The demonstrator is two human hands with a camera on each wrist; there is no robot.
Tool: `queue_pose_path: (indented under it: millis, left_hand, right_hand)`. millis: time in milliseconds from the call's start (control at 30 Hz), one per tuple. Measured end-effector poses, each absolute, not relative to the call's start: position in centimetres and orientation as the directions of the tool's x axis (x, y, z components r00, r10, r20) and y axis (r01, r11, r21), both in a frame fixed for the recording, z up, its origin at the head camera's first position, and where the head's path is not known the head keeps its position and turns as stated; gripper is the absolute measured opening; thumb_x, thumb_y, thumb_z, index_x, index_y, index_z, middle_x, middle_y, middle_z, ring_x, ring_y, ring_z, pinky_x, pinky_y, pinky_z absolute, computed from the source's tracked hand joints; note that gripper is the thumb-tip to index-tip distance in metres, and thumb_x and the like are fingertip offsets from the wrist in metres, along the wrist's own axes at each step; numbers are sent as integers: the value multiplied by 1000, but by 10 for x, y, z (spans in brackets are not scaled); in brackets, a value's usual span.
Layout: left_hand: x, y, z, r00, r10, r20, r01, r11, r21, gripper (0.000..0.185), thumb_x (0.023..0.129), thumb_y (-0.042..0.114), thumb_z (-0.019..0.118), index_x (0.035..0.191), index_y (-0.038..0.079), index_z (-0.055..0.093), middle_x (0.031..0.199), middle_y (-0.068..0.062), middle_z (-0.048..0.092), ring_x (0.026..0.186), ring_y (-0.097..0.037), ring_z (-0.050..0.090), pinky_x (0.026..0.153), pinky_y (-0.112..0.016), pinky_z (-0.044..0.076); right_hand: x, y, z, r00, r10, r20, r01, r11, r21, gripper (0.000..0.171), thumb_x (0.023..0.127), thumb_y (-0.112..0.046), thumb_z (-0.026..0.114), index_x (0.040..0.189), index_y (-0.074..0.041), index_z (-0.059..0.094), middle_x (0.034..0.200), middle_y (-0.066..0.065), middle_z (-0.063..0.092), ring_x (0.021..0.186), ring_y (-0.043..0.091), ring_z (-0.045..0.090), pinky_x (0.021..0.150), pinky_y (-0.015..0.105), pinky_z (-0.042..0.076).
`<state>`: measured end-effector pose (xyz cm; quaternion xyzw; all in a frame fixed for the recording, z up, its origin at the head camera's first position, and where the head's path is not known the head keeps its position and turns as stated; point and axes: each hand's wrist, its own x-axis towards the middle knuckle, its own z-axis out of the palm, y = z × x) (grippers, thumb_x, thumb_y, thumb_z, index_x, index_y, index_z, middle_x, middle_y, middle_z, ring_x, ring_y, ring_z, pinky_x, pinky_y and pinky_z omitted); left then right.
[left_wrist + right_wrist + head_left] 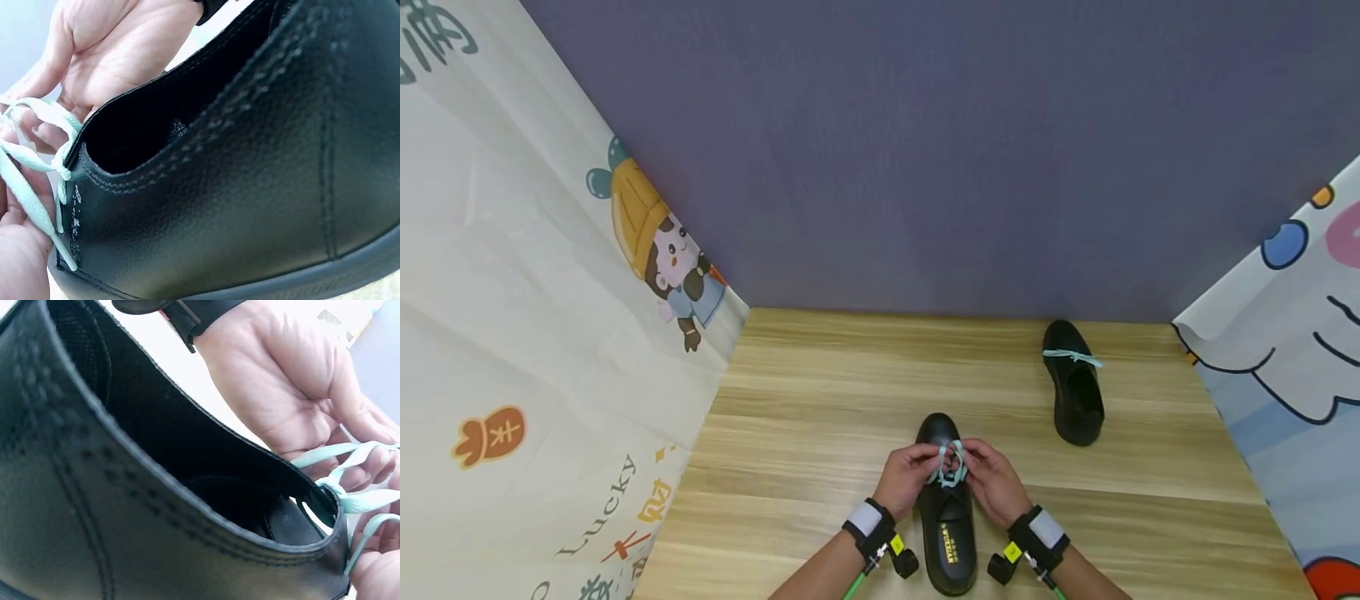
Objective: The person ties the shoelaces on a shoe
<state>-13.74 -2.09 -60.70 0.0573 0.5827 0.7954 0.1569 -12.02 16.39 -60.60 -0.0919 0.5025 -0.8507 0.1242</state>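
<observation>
A black leather shoe (948,546) lies on the wooden surface, its toe pointing away from me. Mint-green shoelace (952,477) crosses its front, knotted at the opening with loops drawn out to both sides. My left hand (904,479) pinches the lace on the left of the shoe. On the other side, my right hand (997,485) pinches the lace too. Up close in the left wrist view, the knot (64,172) sits at the edge of the shoe's opening. The right wrist view shows lace strands (359,501) running between the fingers; some fingertips are cut off there.
A second black shoe (1078,408) with a tied mint-green lace (1071,357) stands at the back right. Behind the wooden surface (820,375) rises a dark blue-grey panel (880,167). Printed white cloths hang at the left (550,317) and right (1262,333).
</observation>
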Motion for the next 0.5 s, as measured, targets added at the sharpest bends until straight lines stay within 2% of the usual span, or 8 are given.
queue_pose_path:
  millis: [167,233,300,400,500]
  left_hand:
    - [-138,-19,-605,-956,275,-105,-176,-246,953,25,91,-2,69,107,-20,63,91,-3,74,80,-7,68,73,-22,54]
    - [-139,-18,-605,-956,269,-121,-190,-246,950,25,89,-5,71,106,-19,59,89,-2,74,78,-8,68,72,-22,54]
    - [-139,-18,-604,-955,265,-135,-202,-246,948,25,87,-8,71,104,-16,55,88,-2,73,78,-8,69,72,-22,54]
    - [-138,-17,-603,-954,267,-137,-201,-228,953,25,86,-9,71,103,-14,53,88,-5,73,80,-8,68,72,-22,53]
    - [-136,-16,-602,-957,264,-120,-176,-202,963,24,88,-6,71,104,-18,59,89,-4,72,82,-7,67,73,-21,53]
  right_hand:
    - [-120,161,-606,-972,-231,-50,136,-373,-918,24,106,-5,46,122,12,52,113,4,62,96,11,60,83,23,52]
    - [-121,159,-606,-978,-192,-86,148,-338,-930,27,105,-4,48,122,17,47,110,4,60,92,11,59,80,23,52]
    - [-121,157,-606,-982,-163,-97,145,-316,-938,28,103,-1,49,122,19,43,106,4,58,87,11,58,75,22,51]
    - [-121,154,-606,-987,-136,-88,128,-320,-939,25,100,5,50,119,14,36,102,3,56,80,9,56,70,20,48]
    - [-121,152,-605,-993,-107,-42,71,-281,-957,25,98,9,52,116,14,36,99,2,58,77,8,58,68,20,49]
